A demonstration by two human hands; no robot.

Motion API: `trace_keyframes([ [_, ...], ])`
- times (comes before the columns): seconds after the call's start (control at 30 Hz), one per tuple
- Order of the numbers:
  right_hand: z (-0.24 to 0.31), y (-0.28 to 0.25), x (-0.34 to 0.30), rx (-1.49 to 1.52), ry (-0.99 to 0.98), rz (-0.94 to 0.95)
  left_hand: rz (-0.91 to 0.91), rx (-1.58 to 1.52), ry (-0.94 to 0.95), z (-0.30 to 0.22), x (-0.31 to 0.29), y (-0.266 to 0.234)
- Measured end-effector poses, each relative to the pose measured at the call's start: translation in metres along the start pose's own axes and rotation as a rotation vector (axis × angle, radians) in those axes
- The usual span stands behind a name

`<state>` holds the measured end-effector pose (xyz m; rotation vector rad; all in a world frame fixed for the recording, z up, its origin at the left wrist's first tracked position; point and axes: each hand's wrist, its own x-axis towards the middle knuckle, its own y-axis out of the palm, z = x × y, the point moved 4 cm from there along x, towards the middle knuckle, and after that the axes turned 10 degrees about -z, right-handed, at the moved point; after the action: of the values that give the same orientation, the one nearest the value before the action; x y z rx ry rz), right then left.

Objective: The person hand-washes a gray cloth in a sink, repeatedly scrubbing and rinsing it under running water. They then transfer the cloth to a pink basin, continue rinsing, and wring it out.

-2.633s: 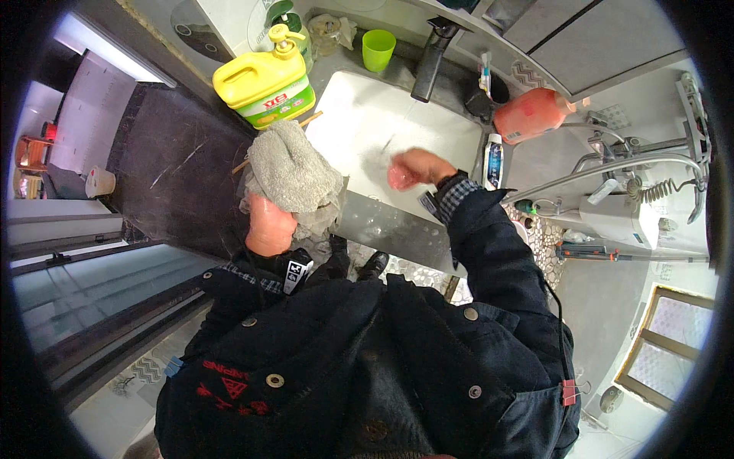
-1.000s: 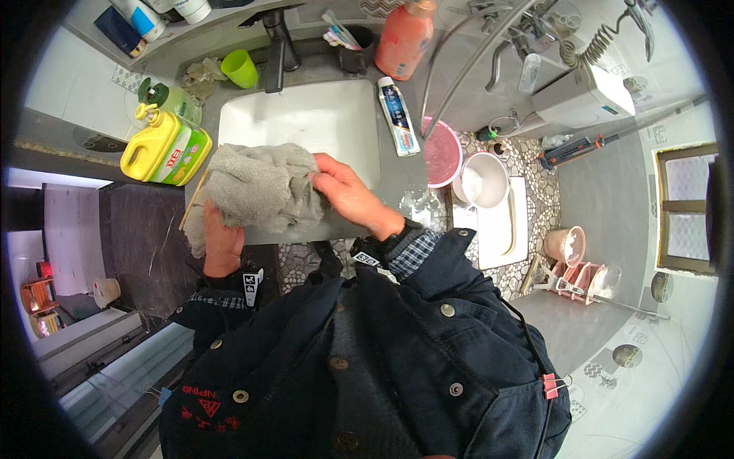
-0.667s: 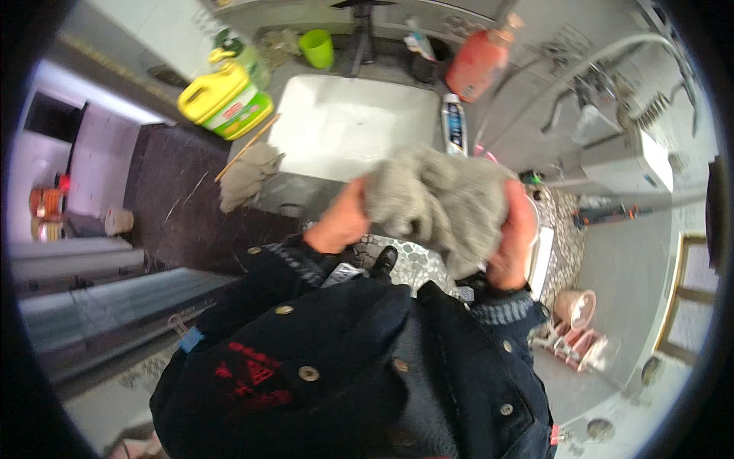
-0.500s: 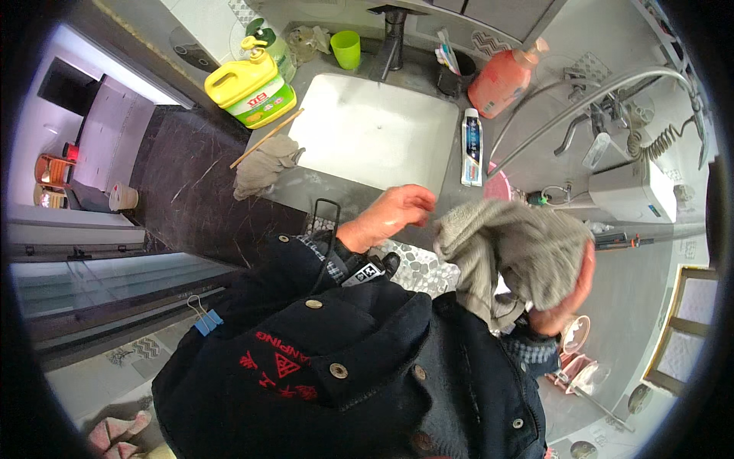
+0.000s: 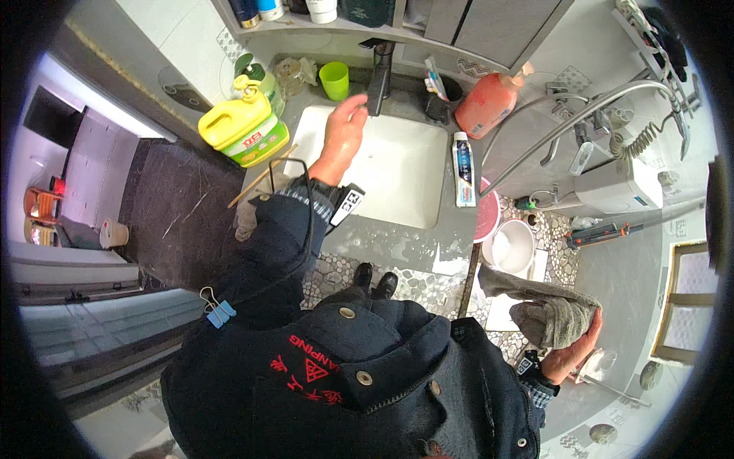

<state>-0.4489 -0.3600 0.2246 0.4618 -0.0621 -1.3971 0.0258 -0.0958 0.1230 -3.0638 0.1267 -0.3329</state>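
My left hand (image 5: pixel 340 144) reaches over the left part of the white sink basin (image 5: pixel 409 164), holding nothing, its fingers stretched toward the dark faucet (image 5: pixel 380 80). A small gap seems to lie between the fingertips and the faucet, though I cannot tell for sure. Off to the right, my right hand (image 5: pixel 575 353) is closed on a grey cloth (image 5: pixel 562 317). The cloth is bunched at the palm, and one end trails to the left. Under my left forearm, a second grey cloth (image 5: pixel 246 218) is partly hidden at the counter's left edge beside a thin wooden stick (image 5: pixel 238 197).
On the counter stand a yellow detergent jug (image 5: pixel 243 130), a green cup (image 5: pixel 334 81), a black toothbrush cup (image 5: pixel 442 99) and a pink pump bottle (image 5: pixel 489 103). A toothpaste tube (image 5: pixel 463 170) lies right of the basin. Pink and white basins (image 5: pixel 511 246) sit low beyond the counter.
My left hand has moved up and left, from the counter's front edge to near the faucet. My right hand has carried the grey cloth lower, away from the counter.
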Motion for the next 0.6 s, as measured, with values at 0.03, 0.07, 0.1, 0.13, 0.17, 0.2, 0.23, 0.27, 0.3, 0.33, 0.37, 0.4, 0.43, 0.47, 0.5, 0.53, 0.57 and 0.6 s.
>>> trace_keyframes([
  [0.03, 0.000, -0.005, -0.001, 0.025, 0.004, -0.095, 0.027, 0.051, 0.134, -0.006, 0.015, 0.009],
  [0.07, 0.003, -0.009, -0.006, -0.040, -0.143, -0.187, -0.033, 0.146, 0.268, -0.012, 0.027, 0.015],
  [0.1, 0.003, -0.008, -0.009, -0.066, -0.158, -0.157, -0.099, 0.233, 0.412, -0.017, 0.037, 0.022],
  [0.13, 0.001, -0.009, -0.013, -0.049, -0.111, -0.151, -0.157, 0.322, 0.536, -0.022, 0.047, 0.028],
  [0.17, -0.001, -0.009, -0.015, -0.011, -0.040, -0.139, -0.174, 0.379, 0.576, -0.023, 0.057, 0.031],
  [0.2, -0.001, -0.007, -0.020, -0.019, -0.073, -0.056, -0.178, 0.437, 0.591, -0.022, 0.067, 0.035],
  [0.23, -0.001, -0.013, -0.021, -0.069, -0.093, -0.157, -0.154, 0.504, 0.561, -0.019, 0.074, 0.039],
  [0.27, -0.002, -0.016, -0.024, -0.072, -0.095, -0.168, -0.161, 0.548, 0.635, -0.020, 0.079, 0.040],
  [0.3, -0.003, -0.017, -0.024, -0.033, -0.106, -0.119, -0.144, 0.594, 0.662, -0.019, 0.085, 0.040],
  [0.33, -0.003, -0.021, -0.024, -0.077, -0.148, -0.127, -0.144, 0.660, 0.693, -0.018, 0.087, 0.039],
  [0.37, -0.005, -0.027, -0.023, -0.108, -0.154, -0.190, -0.122, 0.673, 0.724, -0.018, 0.090, 0.036],
  [0.4, -0.007, -0.030, -0.019, -0.090, -0.129, -0.207, -0.099, 0.712, 0.744, -0.018, 0.089, 0.034],
  [0.43, -0.009, -0.032, -0.015, -0.038, -0.088, -0.195, -0.104, 0.739, 0.791, -0.018, 0.086, 0.031],
  [0.47, -0.012, -0.033, -0.012, -0.044, -0.080, -0.190, -0.069, 0.701, 0.757, -0.017, 0.084, 0.028],
  [0.5, -0.013, -0.034, -0.009, -0.072, -0.084, -0.192, -0.044, 0.730, 0.743, -0.016, 0.080, 0.027],
  [0.53, -0.014, -0.032, -0.005, -0.080, -0.079, -0.190, -0.022, 0.759, 0.729, -0.014, 0.076, 0.025],
  [0.57, -0.016, -0.031, -0.002, -0.069, -0.050, -0.204, -0.009, 0.781, 0.724, -0.013, 0.071, 0.023],
  [0.6, -0.018, -0.026, 0.001, -0.058, -0.044, -0.164, 0.010, 0.802, 0.683, -0.011, 0.067, 0.021],
])
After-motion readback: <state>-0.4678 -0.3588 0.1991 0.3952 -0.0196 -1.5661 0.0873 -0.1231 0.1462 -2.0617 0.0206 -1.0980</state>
